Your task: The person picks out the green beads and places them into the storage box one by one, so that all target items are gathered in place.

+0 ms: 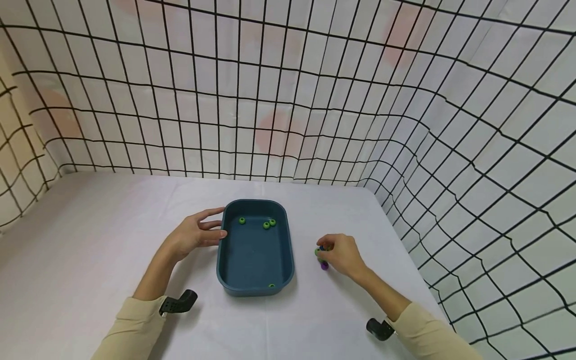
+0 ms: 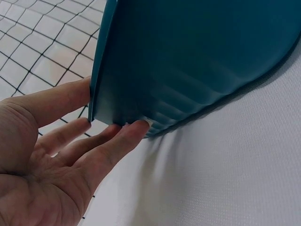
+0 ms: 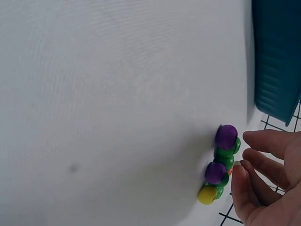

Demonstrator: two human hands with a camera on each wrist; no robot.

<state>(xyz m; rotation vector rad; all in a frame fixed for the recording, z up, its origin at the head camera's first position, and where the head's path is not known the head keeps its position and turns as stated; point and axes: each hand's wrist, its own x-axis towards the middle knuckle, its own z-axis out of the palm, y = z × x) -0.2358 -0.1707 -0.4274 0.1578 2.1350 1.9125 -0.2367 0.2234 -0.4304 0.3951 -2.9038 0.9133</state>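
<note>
My left hand is at the left side of a blue plastic tray, its fingers fairly straight and touching the outer wall and rim. Inside the tray lie several green beads, most toward the far end and one by the near wall. Right of the tray, my right hand reaches down over a small cluster of beads on the table. Purple beads, green beads and a yellow bead show in the right wrist view. The bent fingers stand slightly apart, fingertips right beside the cluster.
A white cloth covers the table. Black netting rises behind it and along the right side. Black camera mounts project from both wrists, below the hands.
</note>
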